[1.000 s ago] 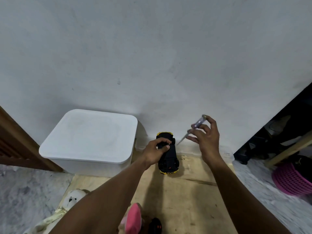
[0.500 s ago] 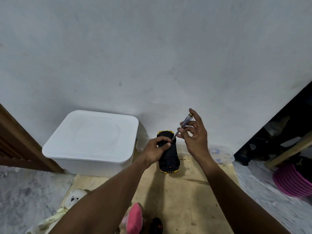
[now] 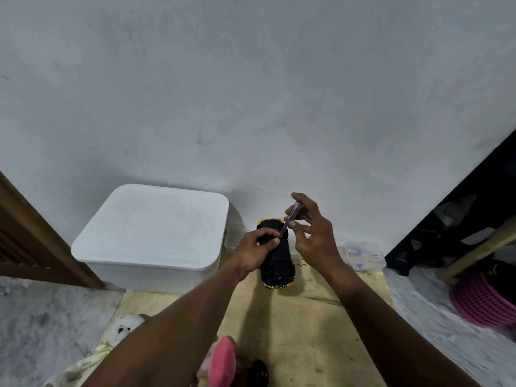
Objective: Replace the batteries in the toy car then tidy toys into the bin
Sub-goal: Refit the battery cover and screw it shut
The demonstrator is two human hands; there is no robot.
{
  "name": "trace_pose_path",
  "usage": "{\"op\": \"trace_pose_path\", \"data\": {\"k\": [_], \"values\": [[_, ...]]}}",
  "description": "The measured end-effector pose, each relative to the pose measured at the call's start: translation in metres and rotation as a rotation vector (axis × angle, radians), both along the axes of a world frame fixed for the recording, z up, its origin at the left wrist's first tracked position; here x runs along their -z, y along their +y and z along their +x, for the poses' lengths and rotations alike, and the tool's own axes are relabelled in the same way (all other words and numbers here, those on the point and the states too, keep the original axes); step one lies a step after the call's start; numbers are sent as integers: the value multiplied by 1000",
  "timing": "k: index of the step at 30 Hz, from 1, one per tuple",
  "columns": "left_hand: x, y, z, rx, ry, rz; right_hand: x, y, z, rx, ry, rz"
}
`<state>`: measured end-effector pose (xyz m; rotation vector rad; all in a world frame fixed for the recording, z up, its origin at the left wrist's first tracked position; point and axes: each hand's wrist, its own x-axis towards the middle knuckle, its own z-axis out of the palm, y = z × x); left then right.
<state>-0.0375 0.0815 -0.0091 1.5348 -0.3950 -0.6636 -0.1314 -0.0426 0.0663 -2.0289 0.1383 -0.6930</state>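
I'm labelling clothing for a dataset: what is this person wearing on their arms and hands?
Nothing that shows. Both forearms are bare, no sleeves in view. The left hand and right hand are ungloved, with no watch, bracelet or ring visible.

Upturned toy car by the bin.
Black, yellow-ended, lengthwise toward 12 o'clock, screwdriver tip on its underside; the lidded white bin sits at its 9 o'clock.
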Motion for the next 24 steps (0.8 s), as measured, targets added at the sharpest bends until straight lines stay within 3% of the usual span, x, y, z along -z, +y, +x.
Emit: {"op": "trace_pose_path", "data": {"k": [11, 19, 24], "values": [[-4, -2, -4, 18, 15, -54, 1, 15, 4, -27, -146, -149], [-3, -2, -3, -17, 42, -79, -1, 10, 6, 157, -155, 44], [0, 0, 1, -41, 33, -77, 1, 5, 6, 90, -189, 96]]}}
